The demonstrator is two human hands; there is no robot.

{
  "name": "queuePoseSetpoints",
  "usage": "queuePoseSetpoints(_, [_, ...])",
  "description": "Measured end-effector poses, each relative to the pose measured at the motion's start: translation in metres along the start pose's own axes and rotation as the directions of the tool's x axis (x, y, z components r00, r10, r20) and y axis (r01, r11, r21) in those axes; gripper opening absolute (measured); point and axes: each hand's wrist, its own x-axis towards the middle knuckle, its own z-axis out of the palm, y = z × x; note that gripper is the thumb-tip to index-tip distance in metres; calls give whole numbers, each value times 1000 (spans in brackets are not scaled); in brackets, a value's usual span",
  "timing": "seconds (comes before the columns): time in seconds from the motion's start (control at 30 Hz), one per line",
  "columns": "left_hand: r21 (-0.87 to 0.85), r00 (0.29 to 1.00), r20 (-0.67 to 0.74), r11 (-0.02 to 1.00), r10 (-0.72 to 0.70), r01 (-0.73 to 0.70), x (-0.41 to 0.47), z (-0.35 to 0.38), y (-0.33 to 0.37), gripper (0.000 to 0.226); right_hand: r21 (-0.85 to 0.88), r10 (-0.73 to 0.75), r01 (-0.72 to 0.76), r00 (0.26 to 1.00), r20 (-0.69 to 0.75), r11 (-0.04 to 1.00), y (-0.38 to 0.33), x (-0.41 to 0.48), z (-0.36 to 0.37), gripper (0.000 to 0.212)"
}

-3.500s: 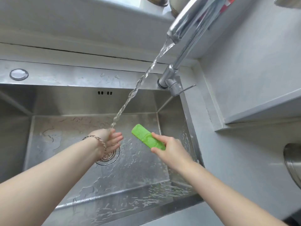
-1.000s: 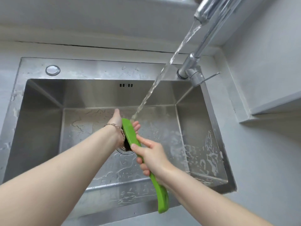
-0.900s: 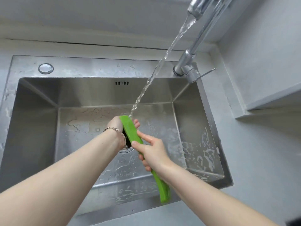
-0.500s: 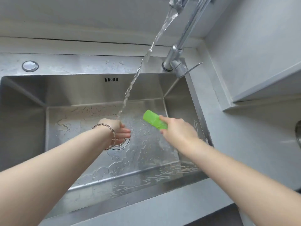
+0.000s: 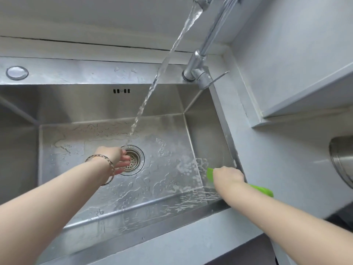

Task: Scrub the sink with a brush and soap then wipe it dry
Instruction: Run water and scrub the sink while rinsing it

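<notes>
A stainless steel sink [image 5: 99, 104] fills the view, its floor wet and streaked with suds. The faucet [image 5: 198, 69] at the back right pours a stream of water [image 5: 152, 87] down beside the round drain strainer [image 5: 133, 159]. My left hand [image 5: 114, 157], with a bracelet on the wrist, hangs over the drain with loosely curled fingers and holds nothing. My right hand [image 5: 228, 175] grips a green brush [image 5: 262, 190] at the sink's right wall near the front corner. Only the brush's two green ends show past the hand and forearm.
A grey counter [image 5: 286, 169] runs along the right and front of the sink. The rim of a metal pot or bowl [image 5: 342, 161] shows at the right edge. A round cap [image 5: 17, 73] sits on the sink's back ledge at left. A grey shelf [image 5: 305, 96] juts out upper right.
My right hand has carried the brush from mid-sink down to the right wall near the front corner. My left hand has dropped lower, out of the stream and over the drain.
</notes>
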Motion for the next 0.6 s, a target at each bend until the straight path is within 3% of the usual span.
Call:
queuePoseSetpoints(0.1, [-10,999,32,1000,-9,9,-2,4,-4,28,23,54,-50,975,-216,999,9,25,-33,52])
queuePoseSetpoints(0.17, [-22,998,63,999,-29,31,-3,8,-5,27,15,75,-74,955,-286,997,20,35,-45,56])
queuePoseSetpoints(0.23, [-25,997,70,999,-34,35,-1,10,-6,24,-40,42,-51,976,-212,998,13,33,-32,53])
queuePoseSetpoints(0.33, [-14,999,41,999,-31,31,5,5,-8,27,-52,-40,41,999,8,998,-14,22,-4,41])
queuePoseSetpoints(0.37, [-17,999,36,999,-29,30,8,4,-9,28,-46,-37,37,999,16,998,-17,29,-9,40])
queuePoseSetpoints(0.5, [-44,999,31,998,-41,42,14,4,-10,24,-57,19,-29,984,-178,998,-4,59,-42,39])
queuePoseSetpoints(0.6, [-124,997,51,990,-66,71,12,3,-8,25,-145,-102,94,994,-45,985,-20,52,-6,40])
